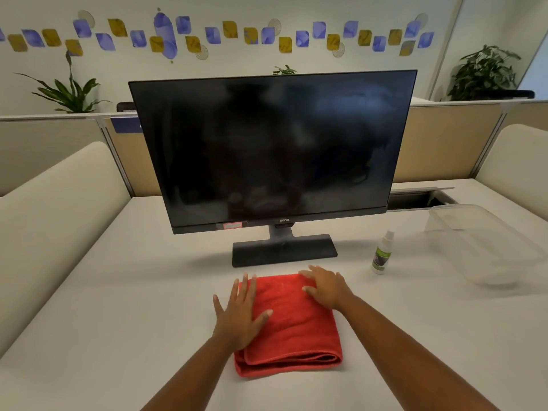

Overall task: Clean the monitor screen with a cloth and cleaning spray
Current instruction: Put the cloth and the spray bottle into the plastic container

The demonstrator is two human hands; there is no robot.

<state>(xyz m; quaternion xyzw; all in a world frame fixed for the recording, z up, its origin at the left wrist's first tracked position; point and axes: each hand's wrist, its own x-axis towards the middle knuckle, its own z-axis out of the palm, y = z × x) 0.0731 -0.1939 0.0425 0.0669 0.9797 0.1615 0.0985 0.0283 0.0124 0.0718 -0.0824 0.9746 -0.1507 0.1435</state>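
Red folded cloth (292,324); blk monitor (275,149)

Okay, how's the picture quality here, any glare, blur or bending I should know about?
Head view: wide-angle bending curves the white table edges and tilts the black flat monitor; its dark screen carries dim reflections and a bluish glare patch upper right. Lighting is soft, with faint shadows under the monitor base. The clear plastic tub and small white spray bottle look slightly soft; both hands on the folded red cloth are sharp.
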